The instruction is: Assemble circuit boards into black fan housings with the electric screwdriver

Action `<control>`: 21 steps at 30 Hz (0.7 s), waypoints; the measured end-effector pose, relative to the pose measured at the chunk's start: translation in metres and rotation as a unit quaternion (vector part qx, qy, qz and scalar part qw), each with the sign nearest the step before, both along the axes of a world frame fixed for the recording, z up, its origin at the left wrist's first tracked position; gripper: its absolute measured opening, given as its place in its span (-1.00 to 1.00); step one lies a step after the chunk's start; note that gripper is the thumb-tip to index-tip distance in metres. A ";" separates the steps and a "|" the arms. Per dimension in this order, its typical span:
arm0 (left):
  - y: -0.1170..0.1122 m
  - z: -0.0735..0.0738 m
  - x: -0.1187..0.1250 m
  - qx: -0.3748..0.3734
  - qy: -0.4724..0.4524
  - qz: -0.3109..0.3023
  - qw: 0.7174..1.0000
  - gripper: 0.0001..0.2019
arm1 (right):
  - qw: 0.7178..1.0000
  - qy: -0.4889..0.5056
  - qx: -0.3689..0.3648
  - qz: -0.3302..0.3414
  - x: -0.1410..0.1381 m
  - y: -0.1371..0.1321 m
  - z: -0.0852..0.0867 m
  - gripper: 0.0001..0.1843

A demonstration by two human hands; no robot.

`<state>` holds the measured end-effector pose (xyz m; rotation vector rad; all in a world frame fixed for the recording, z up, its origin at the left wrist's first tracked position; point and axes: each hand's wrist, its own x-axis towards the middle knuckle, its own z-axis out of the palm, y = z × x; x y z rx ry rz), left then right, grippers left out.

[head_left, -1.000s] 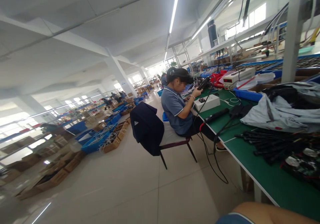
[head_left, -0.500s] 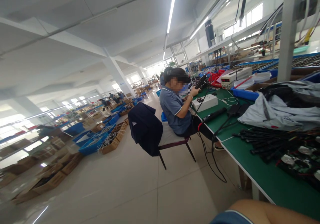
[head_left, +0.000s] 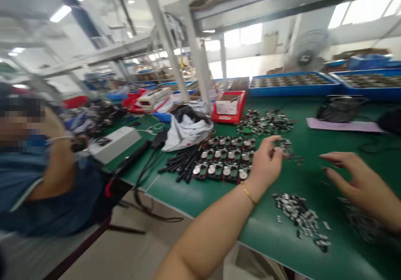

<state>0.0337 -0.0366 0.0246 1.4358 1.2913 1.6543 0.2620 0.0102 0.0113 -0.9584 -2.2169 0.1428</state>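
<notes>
Head camera, factory workbench: at far left, a co-worker in a blue polo shirt sits at the edge of a green-topped bench, beside a white box whose small dark label is too blurred to read. A black handheld tool lies next to the box, its cables trailing over the bench edge. Farther along are a crumpled white bag and a red plastic bin. A bundle of black rods lies just beside neat rows of round-faced circuit boards, and a loose heap of small green boards sits beyond them. The person's left hand, a gold bangle at the wrist, is raised just past the rows. Its fingers are spread and lightly curled, holding nothing that can be seen, with the tips beside a small cluster of parts. Below lies a scattered pile of small metal-and-black components. The right hand, slightly blurred, hovers open and empty above a smeared pile of similar parts, its fingers pointing left. Behind, a pedestal fan stands past blue trays of packed parts, and a black mesh fan rests on a lilac sheet. No writing on the trays or the bin can be read.
</notes>
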 end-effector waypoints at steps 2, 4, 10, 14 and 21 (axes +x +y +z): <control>0.008 -0.001 -0.009 0.014 -0.018 -0.010 1.000 -0.69 | 0.999 -0.052 -0.001 -0.001 0.009 -0.003 0.003 -0.66; 0.012 -0.001 -0.018 0.021 -0.028 -0.012 0.999 -0.70 | 0.995 -0.099 -0.014 0.003 0.003 -0.001 0.000 -0.64; 0.007 0.001 -0.017 0.018 -0.027 -0.010 0.999 -0.70 | 0.985 -0.165 -0.047 -0.005 -0.019 0.006 -0.019 -0.57; 0.007 0.003 -0.015 0.013 -0.024 -0.016 0.999 -0.71 | 0.982 -0.177 -0.060 -0.016 -0.024 0.014 -0.023 -0.59; 0.002 0.010 -0.014 -0.052 -0.039 -0.025 0.998 -0.67 | 0.982 -0.163 -0.092 0.013 -0.023 0.016 -0.014 -0.82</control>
